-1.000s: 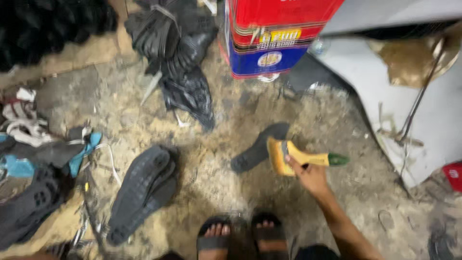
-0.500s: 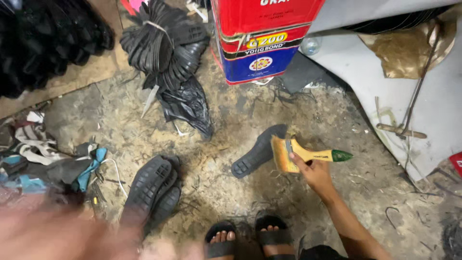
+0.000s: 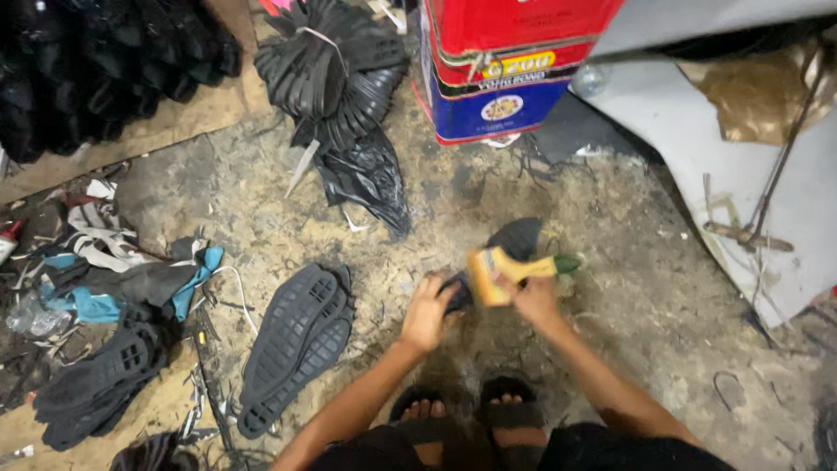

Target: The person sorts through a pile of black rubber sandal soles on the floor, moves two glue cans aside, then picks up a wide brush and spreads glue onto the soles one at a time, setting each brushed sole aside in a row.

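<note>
**me:** Sole (image 3: 514, 240), black rubber, lies flat on the gritty floor (image 3: 610, 288) right in front of my sandalled feet (image 3: 453, 410). My left hand (image 3: 427, 312) is clamped on its near end, and my right hand (image 3: 534, 296) is closed around the yellow handle of a glue brush (image 3: 501, 272), bristles over the sole just past my left knuckles.

**other:** Is it floppy?

**me:** I'd guess light and bendy, so pin it by one end or the edges. Any glued face would be sticky, so grip the rim only. Out to my left hand's side sit two stacked soles (image 3: 296, 344); a red-and-blue tin (image 3: 497, 78) stands beyond both hands.
</note>
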